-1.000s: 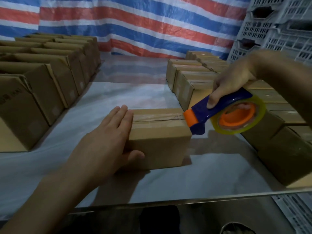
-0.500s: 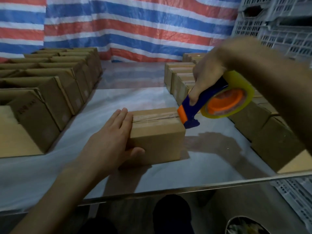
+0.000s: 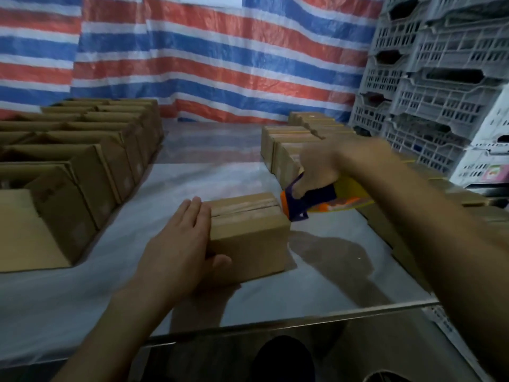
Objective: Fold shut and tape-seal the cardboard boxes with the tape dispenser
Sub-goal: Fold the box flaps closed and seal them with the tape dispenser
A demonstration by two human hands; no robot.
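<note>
Blurred right hand [image 3: 316, 172], tape dispenser [image 3: 322, 201] smeared and half covered by that hand, left end of box [image 3: 248, 238] hidden behind left hand [image 3: 176, 252]

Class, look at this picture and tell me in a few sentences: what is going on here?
A person is taping a cardboard box shut on a table. The left hand presses flat on the box's left end. The right hand grips a tape dispenser at the box's right top edge; tape lies along the top seam. More boxes stand in rows on either side.
</note>
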